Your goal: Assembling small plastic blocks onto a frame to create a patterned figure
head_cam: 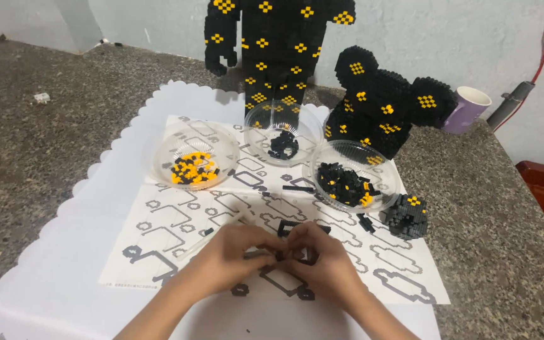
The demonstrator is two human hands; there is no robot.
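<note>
My left hand (pixel 234 255) and my right hand (pixel 322 258) meet over the printed instruction sheet (pixel 171 220), fingertips pinched together on small black bricks (pixel 279 255). A flat row of black bricks (pixel 288 228) lies just beyond my fingers. Three clear plastic bowls stand further back: one with orange and black bricks (pixel 193 169), one with a few black bricks (pixel 283 145), one with mostly black bricks (pixel 347 184). Exactly how the held pieces join is hidden by my fingers.
A tall black-and-yellow brick figure body (pixel 272 44) and a round-eared brick head (pixel 382 104) stand at the back. A small brick block (pixel 407 216) sits right of the bowls. A purple mug (pixel 467 108) and a scalloped white mat (pixel 64 252) lie on the granite counter (pixel 26 145).
</note>
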